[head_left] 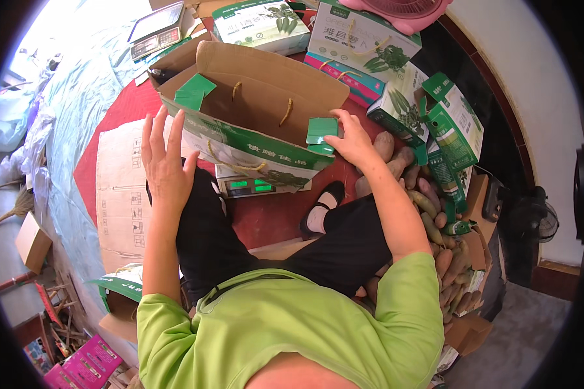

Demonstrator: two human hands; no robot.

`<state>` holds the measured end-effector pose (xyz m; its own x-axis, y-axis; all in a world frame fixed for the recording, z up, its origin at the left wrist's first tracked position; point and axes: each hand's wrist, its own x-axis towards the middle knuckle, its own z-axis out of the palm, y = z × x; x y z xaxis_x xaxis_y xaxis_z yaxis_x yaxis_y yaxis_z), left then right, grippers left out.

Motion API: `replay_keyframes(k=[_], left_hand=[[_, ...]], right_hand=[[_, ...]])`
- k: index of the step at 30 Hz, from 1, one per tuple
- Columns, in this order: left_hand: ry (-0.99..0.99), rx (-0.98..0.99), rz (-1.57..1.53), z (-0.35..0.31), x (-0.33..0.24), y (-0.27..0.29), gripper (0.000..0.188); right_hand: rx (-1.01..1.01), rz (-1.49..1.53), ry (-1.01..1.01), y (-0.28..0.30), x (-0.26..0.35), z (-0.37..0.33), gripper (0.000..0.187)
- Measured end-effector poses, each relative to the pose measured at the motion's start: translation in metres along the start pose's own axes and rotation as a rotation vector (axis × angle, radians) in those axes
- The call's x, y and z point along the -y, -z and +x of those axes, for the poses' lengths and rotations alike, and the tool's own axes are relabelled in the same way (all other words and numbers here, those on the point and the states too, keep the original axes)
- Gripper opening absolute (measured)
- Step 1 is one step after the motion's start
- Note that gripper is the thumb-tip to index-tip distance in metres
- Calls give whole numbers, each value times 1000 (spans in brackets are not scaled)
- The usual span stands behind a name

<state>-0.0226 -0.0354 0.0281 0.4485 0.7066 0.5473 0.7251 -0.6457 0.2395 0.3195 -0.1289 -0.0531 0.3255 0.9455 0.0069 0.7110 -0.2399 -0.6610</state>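
Note:
An open cardboard carry box [259, 146], green and white outside and brown inside, stands in front of me with its top flaps up and yellow cord handles on its sides. It rests on a scale [250, 186] with a lit green display. My right hand [353, 139] is at the box's right end, its thumb and curled fingers on a small green end flap [321, 130]. My left hand [165, 159] is beside the left end with fingers spread and nothing held. Another green flap [194, 91] folds inward at that end. The box's floor is hidden.
Long green and brownish root vegetables [444, 259] lie piled at my right. Printed boxes [363, 48] stand at the back, beneath a pink fan [405, 10]. A second scale [156, 39] sits far left. Flat cardboard [120, 194] lies on my left, beside blue sheeting [65, 149].

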Motion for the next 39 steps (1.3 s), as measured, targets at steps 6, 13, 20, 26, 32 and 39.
replay_keyframes(k=[6,13,20,26,32,39], left_hand=[[-124,107,180,22,1,-17,75],[-220,78,103,14,9,-28,25],[-350,79,17,10,-9,-37,12],[-366,70,14,10,-14,-43,11],[-356,70,9,9,-16,-45,16],[-331,31,4,6,-26,-49,13]], right_hand=[[212,15,-81,-1,7,-5,69],[192,-251,-91,-4,11,7,62],[-85,-171,-32,-5,-17,29,60],[-116,138,-57,3,-34,39,49],[-82,301,-91,15,-41,41,32],[-72,362,-67,23,-36,42,28]])
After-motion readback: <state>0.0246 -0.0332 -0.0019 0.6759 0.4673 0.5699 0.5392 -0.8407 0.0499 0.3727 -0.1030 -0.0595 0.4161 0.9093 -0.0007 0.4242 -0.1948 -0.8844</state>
